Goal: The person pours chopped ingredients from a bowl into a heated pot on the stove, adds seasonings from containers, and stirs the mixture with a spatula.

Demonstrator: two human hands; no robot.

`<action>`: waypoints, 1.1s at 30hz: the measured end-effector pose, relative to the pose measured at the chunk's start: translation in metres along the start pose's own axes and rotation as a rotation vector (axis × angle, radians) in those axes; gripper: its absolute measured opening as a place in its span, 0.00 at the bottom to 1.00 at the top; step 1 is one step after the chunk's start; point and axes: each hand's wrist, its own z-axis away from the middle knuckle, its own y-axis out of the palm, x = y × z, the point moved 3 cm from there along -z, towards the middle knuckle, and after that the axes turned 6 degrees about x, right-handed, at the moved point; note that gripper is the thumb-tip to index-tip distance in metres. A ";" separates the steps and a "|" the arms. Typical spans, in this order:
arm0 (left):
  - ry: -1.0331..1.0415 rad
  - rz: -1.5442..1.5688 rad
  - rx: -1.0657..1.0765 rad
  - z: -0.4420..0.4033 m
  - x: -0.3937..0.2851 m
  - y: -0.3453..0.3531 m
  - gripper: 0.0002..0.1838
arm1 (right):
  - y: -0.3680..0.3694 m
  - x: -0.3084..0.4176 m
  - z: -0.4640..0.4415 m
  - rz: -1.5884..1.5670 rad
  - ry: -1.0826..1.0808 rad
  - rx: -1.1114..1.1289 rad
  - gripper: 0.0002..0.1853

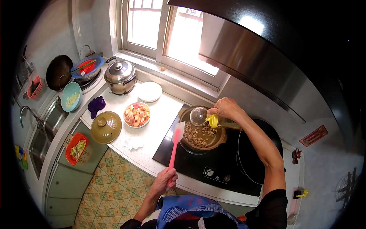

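My left grip (166, 178) is wrapped round the pink spatula (175, 146), blade by the pot (218, 145) on the hob (190, 163); my right grip (225, 108) clasps the yellow-necked bottle (222, 122), tilted over browned pieces (195, 139)!

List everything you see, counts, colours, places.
Cooktop: one, black, counter
Clay pot: one, tan, on cooktop
Food bits: many, brown, in clay pot
Bottle: one, yellow-topped, over clay pot
Spatula: one, pink, beside clay pot
Pan: one, black, cooktop's right
Lid: one, brown, counter
Tissue: one, white, right of lid
Meat bowl: one, white, counter
Plate: one or more, white, by window
Steel pot: one, silver, by window
Purple item: one, purple, beside lid
Teal bowl: one, teal, by sink
Tray: one, red, by sink
Basin: one, blue, far corner
Wok: one, black, left of basin
Sink: one, silver, left
Window: one, grey-framed, back
Hood: one, silver, upper right
Apron: one, blue, bottom
Left grip: one, bare, on spatula
Right grip: one, bare, on bottle
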 end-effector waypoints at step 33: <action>-0.019 -0.071 -0.070 -0.010 0.001 0.018 0.12 | 0.001 -0.037 0.016 -0.075 0.091 -0.083 0.31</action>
